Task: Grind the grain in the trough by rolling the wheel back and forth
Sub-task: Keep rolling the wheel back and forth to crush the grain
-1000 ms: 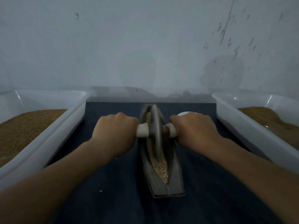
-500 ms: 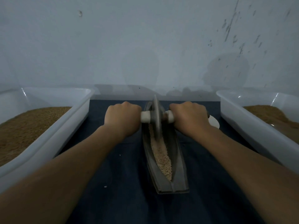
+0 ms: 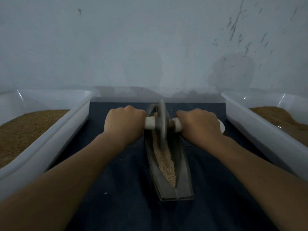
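A dark boat-shaped trough (image 3: 184, 179) lies lengthwise on a dark blue cloth (image 3: 120, 189). Pale crushed grain (image 3: 165, 161) fills its groove. A grey metal wheel (image 3: 162, 125) stands upright in the far half of the trough, on a white axle handle (image 3: 150, 122) that sticks out both sides. My left hand (image 3: 124, 125) grips the left end of the handle. My right hand (image 3: 199, 125) grips the right end. Both fists hide the handle's outer ends.
A white plastic tub (image 3: 66, 129) with brown grain stands at the left. A second white tub (image 3: 250, 124) with brown grain stands at the right. A small white round object (image 3: 221, 126) peeks out behind my right hand. A pale wall rises just beyond.
The wheel rolled away from me toward the trough's far end, then came slightly back toward me. Both hands kept their grip on the handle.
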